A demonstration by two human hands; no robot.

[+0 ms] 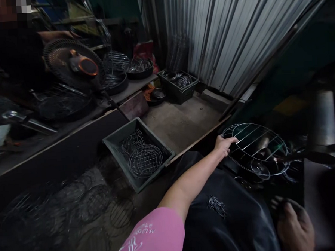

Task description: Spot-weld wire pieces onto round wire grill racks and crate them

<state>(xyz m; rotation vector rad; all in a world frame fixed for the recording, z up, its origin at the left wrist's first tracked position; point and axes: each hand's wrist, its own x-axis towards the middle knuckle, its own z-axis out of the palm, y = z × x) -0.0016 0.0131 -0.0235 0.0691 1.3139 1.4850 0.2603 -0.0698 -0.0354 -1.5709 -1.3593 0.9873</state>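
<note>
- I have the left hand (226, 145) closed on the near-left edge of a large round wire rack (255, 143), which sits to the right, beyond the black apron (236, 208).
- My right hand (296, 225) is low on the right, below the rack; it is too dark and blurred for me to tell whether it is open or gripping.
- The near crate (114, 147), green and tilted in my view, holds small round wire grids (145, 161), some overlapping.
- Farther off, by the corrugated metal wall (208, 37), a second crate (178, 95) carries wire pieces (182, 80) up near its rim.
- On the ledge left of it I see dark round pans (142, 74) with shiny wirework (138, 64) inside.
- A small bundle of thin wires (216, 206) lies on the apron.
</note>
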